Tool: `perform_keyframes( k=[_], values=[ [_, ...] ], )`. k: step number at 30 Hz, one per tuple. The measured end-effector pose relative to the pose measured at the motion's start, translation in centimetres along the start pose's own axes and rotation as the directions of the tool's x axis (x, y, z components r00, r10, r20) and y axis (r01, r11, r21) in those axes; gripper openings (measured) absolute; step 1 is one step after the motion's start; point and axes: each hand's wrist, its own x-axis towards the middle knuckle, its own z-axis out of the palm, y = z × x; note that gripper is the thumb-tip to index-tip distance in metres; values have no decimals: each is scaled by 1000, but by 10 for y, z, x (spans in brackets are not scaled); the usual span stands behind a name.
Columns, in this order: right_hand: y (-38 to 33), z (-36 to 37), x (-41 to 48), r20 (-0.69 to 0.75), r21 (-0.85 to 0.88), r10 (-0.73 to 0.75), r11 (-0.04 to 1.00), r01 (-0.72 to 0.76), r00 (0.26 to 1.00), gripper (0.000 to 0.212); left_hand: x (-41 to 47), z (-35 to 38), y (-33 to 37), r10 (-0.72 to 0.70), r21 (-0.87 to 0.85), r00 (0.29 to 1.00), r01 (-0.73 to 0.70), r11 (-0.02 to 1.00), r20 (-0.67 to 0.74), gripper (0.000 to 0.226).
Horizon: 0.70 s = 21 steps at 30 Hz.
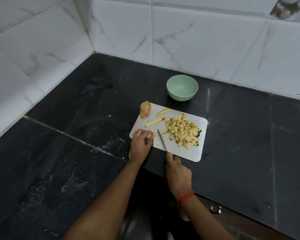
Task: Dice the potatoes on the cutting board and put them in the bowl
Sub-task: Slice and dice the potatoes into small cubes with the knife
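The dark worktop (241,144) is carrying the pale cutting board (185,153). The green bowl (182,87) is sitting just beyond the board's far edge, holding no potato yet. The pile of dice (182,132) is lying on the board's right half, nearer the right hand (177,172), whose grip is holding the knife (161,139) by its handle. The left hand (141,143) is pinching a potato strip (150,135) just left of the blade, its long axis running crosswise toward the edge.
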Motion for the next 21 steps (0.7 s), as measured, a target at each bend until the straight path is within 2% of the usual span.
perform_keyframes(
  k=[4, 7, 13, 21],
  values=[
    [-2, -4, 14, -57, 58, 59, 997, -56, 997, 30, -2, -3, 3, -2, -33, 1000, 1, 999, -22, 22],
    [2, -2, 23, -66, 119, 5, 993, 3, 998, 15, 0, 0, -2, -38, -19, 999, 38, 999, -5, 20],
    [1, 5, 22, -27, 210, -50, 976, 55, 998, 16, 3, 3, -9, -28, -60, 999, 27, 998, -21, 18],
    [-1, 1, 28, 36, 188, -90, 979, 82, 995, 13, 4, 3, -9, -18, -62, 999, 16, 998, -41, 19]
  ],
)
